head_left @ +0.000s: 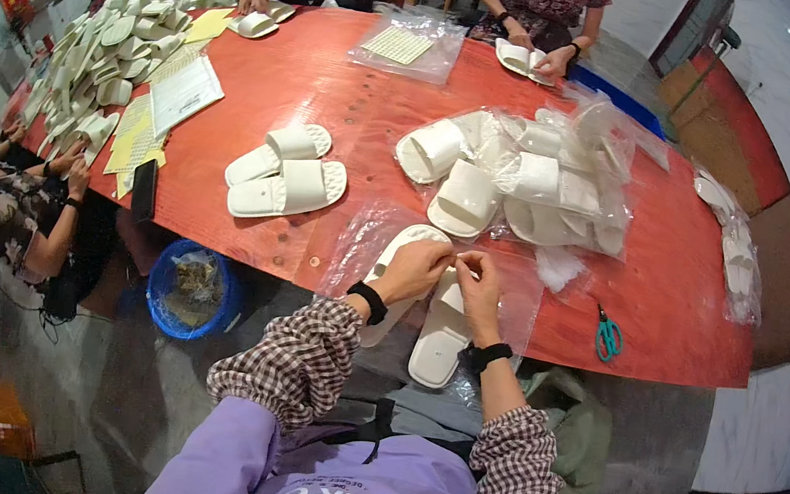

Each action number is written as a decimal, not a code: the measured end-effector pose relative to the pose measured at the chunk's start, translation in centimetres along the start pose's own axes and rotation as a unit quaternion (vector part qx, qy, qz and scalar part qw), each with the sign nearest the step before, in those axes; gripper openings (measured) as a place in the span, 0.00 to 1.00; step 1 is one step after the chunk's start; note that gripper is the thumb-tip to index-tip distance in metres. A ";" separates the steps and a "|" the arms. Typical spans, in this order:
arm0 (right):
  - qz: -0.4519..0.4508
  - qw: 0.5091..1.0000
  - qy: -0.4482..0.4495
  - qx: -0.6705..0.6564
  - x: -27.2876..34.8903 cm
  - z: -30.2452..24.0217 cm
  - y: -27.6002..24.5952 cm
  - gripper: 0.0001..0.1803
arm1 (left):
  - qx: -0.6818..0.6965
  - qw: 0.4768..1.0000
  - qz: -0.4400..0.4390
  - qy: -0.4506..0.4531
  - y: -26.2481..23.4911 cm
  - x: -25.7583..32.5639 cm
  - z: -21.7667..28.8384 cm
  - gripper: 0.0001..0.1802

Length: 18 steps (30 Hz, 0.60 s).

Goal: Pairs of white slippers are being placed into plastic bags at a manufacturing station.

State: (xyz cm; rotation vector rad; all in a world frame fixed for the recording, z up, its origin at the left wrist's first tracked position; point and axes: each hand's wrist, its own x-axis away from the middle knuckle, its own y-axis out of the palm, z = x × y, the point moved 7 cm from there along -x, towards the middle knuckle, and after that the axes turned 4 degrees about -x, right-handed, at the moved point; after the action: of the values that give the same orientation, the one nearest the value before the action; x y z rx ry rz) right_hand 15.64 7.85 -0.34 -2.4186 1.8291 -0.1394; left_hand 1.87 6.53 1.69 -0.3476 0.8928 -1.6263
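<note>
Over the near edge of the red wooden table (371, 132), the left hand (415, 270) and right hand (478, 294) come close together, thumbs and fingers drawn in at the tips; whether either pinches something cannot be told. Directly beneath the grip lie two white, broad-strapped slippers (442, 343), heels toward the person and reaching past the table edge, with clear thin plastic (516, 307) showing around them. Just right of the grip sits a fluffy white tuft (557, 268); farther right are teal-handled scissors (609, 340). Beyond the grip, toward the right, white slippers in clear wrapping (533, 178) are heaped; beyond it to the left, a loose white pair (287, 189) rests side by side.
</note>
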 end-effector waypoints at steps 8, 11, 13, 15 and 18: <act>0.131 0.968 -0.155 0.148 3.1 -4.3 -8.3 0.16 | 0.005 0.993 0.111 -0.032 -5.2 5.3 6.1 0.09; 0.103 0.964 -0.138 0.204 4.6 -2.9 -9.0 0.17 | -0.044 0.996 0.075 0.001 -2.5 9.2 7.2 0.15; 0.067 0.935 -0.177 0.301 5.6 -2.0 -8.4 0.19 | -0.145 0.987 0.075 0.015 -0.6 9.9 8.4 0.19; 0.035 0.924 -0.160 0.346 6.5 -0.7 -7.1 0.25 | -0.248 0.965 0.080 0.026 0.6 9.4 8.1 0.22; 0.013 0.865 -0.157 0.476 7.4 0.3 -5.2 0.34 | -0.219 0.975 0.016 -0.041 1.9 8.5 5.1 0.28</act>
State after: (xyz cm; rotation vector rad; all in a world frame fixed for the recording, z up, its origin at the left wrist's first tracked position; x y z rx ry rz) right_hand 22.65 2.15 0.19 -1.5886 1.2022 -0.4815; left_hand 4.27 -3.29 1.65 -0.6981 1.1856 -1.3654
